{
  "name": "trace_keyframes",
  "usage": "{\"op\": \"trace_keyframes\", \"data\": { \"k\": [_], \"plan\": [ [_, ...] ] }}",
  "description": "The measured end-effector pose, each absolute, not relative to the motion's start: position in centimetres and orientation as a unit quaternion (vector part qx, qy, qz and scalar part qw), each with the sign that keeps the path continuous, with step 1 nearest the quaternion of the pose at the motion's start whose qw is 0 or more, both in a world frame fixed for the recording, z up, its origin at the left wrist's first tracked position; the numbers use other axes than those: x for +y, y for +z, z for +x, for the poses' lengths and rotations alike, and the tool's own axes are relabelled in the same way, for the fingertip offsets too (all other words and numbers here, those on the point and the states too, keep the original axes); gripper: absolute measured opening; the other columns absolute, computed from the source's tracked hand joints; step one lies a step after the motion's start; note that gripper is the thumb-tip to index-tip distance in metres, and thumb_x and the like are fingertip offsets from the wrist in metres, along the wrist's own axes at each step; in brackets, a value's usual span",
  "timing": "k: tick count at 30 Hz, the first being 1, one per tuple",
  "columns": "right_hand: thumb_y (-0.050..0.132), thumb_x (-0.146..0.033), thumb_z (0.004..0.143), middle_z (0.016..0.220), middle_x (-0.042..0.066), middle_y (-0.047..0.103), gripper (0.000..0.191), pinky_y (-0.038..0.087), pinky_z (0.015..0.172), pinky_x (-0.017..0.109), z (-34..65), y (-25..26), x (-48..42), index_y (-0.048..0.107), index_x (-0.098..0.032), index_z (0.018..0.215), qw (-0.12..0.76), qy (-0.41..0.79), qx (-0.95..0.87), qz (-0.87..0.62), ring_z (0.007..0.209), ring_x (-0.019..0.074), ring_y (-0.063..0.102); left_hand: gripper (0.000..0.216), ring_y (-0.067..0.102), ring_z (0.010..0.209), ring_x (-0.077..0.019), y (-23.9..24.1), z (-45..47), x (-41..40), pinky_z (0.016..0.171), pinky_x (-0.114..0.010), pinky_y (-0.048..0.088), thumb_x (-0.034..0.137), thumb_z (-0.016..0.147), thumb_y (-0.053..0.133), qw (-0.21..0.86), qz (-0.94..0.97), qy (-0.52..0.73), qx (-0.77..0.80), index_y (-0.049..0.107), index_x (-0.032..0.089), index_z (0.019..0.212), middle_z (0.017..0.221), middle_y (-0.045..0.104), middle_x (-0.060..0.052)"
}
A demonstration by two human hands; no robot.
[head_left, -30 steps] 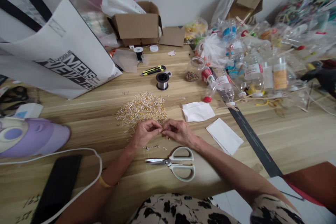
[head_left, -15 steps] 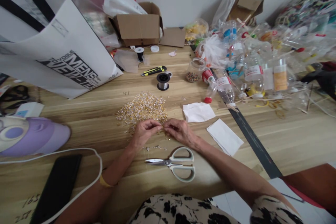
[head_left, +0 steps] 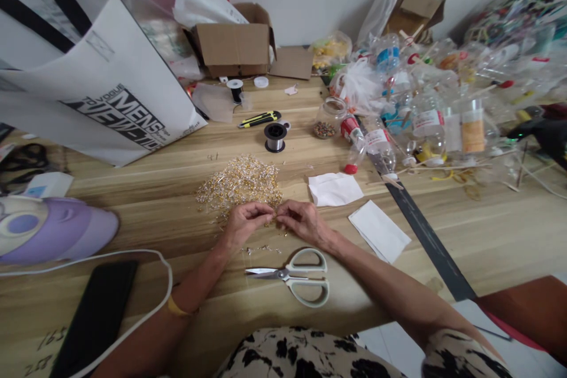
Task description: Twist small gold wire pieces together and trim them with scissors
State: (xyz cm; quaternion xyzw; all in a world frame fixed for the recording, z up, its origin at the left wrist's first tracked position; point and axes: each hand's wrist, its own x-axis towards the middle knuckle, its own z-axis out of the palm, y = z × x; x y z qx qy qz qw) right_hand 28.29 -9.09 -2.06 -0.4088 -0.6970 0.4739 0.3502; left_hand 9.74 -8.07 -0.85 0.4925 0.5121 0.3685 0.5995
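Observation:
My left hand [head_left: 246, 223] and my right hand [head_left: 303, 221] meet fingertip to fingertip at the near edge of a heap of gold and clear beads [head_left: 239, 183]. Both are pinched closed; whatever is between the fingers is too small to make out. Just below my left hand lies a short beaded strand [head_left: 263, 248] on the wood. Nearer to me rests a pair of scissors [head_left: 287, 275] with pale handles, blades pointing left and slightly parted. Beyond the heap stands a spool of thin wire [head_left: 275, 138].
A yellow-black utility knife [head_left: 259, 119] lies behind the spool. Folded white papers [head_left: 380, 230] are right of my hands. Plastic bottles [head_left: 427, 124] crowd the right side, with a jar of beads [head_left: 330, 118]. A phone [head_left: 96, 313] and white cable [head_left: 167, 271] lie at left.
My hands keep almost the same place and pinch, with only a slight shift of the fingers. At the far right, a dark object has moved a little.

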Motion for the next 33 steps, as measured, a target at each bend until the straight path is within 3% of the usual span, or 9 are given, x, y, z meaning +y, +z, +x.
{"op": "trace_keyframes", "data": {
  "k": [14, 33],
  "plan": [
    [0.058, -0.033, 0.088, 0.066, 0.001, 0.065, 0.018, 0.047, 0.053, 0.021, 28.20, -1.76, -9.18, 0.055, -0.015, 0.083, 0.355, 0.501, -0.678, -0.405, 0.055, 0.0105, 0.059, 0.011, 0.065, 0.064, -0.0154, -0.85, 9.69, -8.10, 0.064, -0.025, 0.052, 0.022, 0.062, 0.073, 0.579, 0.540, 0.364, 0.491, 0.071, 0.015, 0.070, 0.069, 0.073, -0.004],
    [0.060, -0.019, 0.084, 0.072, -0.001, 0.062, 0.011, 0.042, 0.052, 0.017, 28.44, -2.05, -9.00, 0.060, -0.015, 0.094, 0.347, 0.450, -0.717, -0.405, 0.057, 0.0080, 0.054, 0.012, 0.061, 0.066, -0.0142, -0.78, 9.57, -8.23, 0.066, -0.024, 0.049, 0.027, 0.070, 0.068, 0.552, 0.581, 0.352, 0.483, 0.067, 0.015, 0.070, 0.070, 0.069, -0.002]
  ]
}}
